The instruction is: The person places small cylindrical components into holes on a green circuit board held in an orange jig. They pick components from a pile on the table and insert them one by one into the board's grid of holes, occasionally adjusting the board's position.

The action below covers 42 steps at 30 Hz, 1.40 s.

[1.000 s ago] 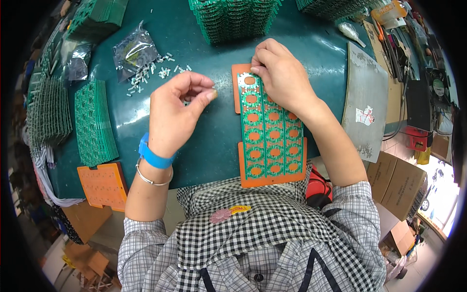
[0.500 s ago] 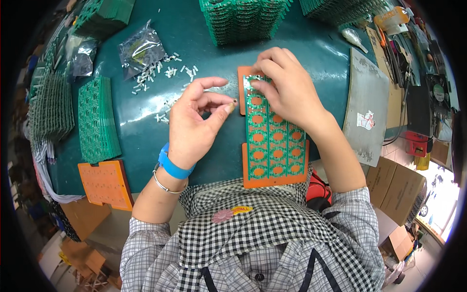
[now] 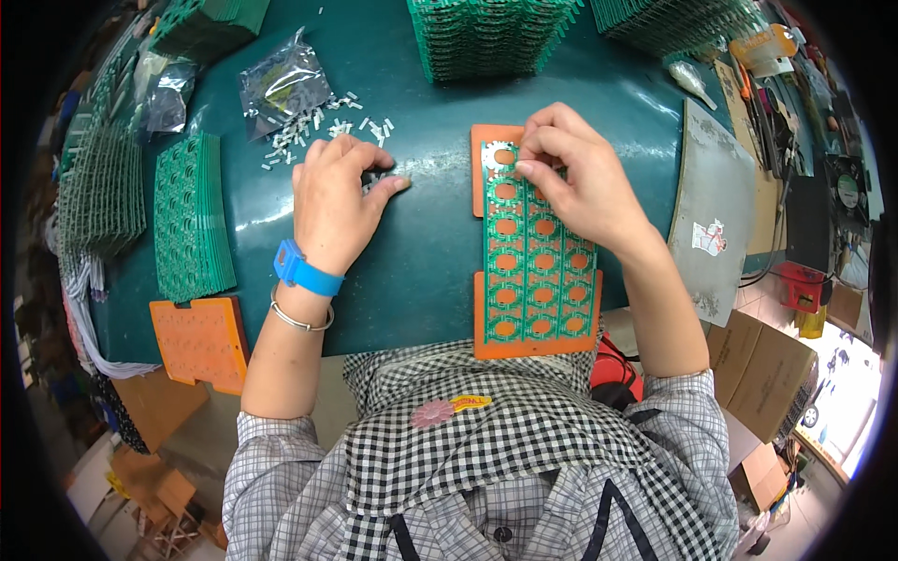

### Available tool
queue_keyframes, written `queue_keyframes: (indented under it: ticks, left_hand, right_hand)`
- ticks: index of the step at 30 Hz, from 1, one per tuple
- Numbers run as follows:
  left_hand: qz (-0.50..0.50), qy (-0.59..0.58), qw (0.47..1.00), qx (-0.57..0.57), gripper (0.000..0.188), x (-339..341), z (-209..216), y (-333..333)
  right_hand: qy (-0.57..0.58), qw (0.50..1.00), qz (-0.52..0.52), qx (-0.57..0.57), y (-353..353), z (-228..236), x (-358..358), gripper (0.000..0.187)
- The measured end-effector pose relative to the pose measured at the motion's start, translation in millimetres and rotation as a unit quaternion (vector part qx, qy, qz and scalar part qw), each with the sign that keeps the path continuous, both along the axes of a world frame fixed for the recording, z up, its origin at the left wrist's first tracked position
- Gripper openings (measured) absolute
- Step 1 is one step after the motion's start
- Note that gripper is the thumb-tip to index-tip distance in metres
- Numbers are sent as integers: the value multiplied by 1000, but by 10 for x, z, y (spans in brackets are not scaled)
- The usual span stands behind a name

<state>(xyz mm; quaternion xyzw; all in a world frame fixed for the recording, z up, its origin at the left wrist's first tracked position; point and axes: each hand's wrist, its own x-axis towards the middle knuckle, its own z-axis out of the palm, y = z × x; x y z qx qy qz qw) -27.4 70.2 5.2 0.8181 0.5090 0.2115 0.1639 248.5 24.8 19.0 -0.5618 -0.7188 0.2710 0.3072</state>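
A green circuit board panel (image 3: 524, 262) with rows of ring-shaped cut-outs lies over an orange fixture plate (image 3: 482, 346). My right hand (image 3: 580, 178) is over the panel's far end, thumb and forefinger pinched together at its surface. Whatever they hold is too small to make out. Small white parts stand around the far-left cut-out, partly behind my fingers. My left hand (image 3: 337, 196) rests palm down at the near side of scattered small white parts (image 3: 299, 136). Its fingers are bent over the table, with the thumb apart from the forefinger; the fingertips are partly hidden.
Stacks of green panels stand at the back (image 3: 491, 37) and left (image 3: 192, 220). Another orange plate (image 3: 201, 341) sits at the left edge. A clear plastic bag (image 3: 281, 84) lies behind the white parts. On the right are a grey metal sheet (image 3: 716, 215) and tools.
My left hand has moved left, away from the panel to the white parts, and turned palm down. My right hand has shifted slightly right, uncovering more of the panel's far-left corner.
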Motion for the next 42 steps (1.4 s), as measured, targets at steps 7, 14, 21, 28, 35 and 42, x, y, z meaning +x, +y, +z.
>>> queue_keyframes:
  ticks: [7, 14, 21, 28, 35, 42]
  left_hand:
    - [-2, 12, 1000, 10, 12, 55, -89, -93]
    - [14, -74, 996, -43, 11, 108, 36, -164]
    - [-5, -156, 979, -128, 13, 129, 186, -278]
    - [-20, -224, 963, -148, 16, 197, 285, -450]
    - [-16, -305, 927, -219, 34, 241, 247, -517]
    - [-24, -412, 879, -238, 41, 368, 206, -701]
  right_hand:
    - [-60, 997, 26, 44, 3, -100, 21, 9]
    - [-84, 992, 43, 86, -5, -87, -7, 8]
    - [-128, 984, 47, 112, 7, -67, -60, 9]
    - [-146, 980, 33, 128, -10, -115, -87, 11]
    - [-179, 969, 73, 156, -35, -94, -104, 15]
    - [107, 983, 124, 85, -279, 153, -340, 16]
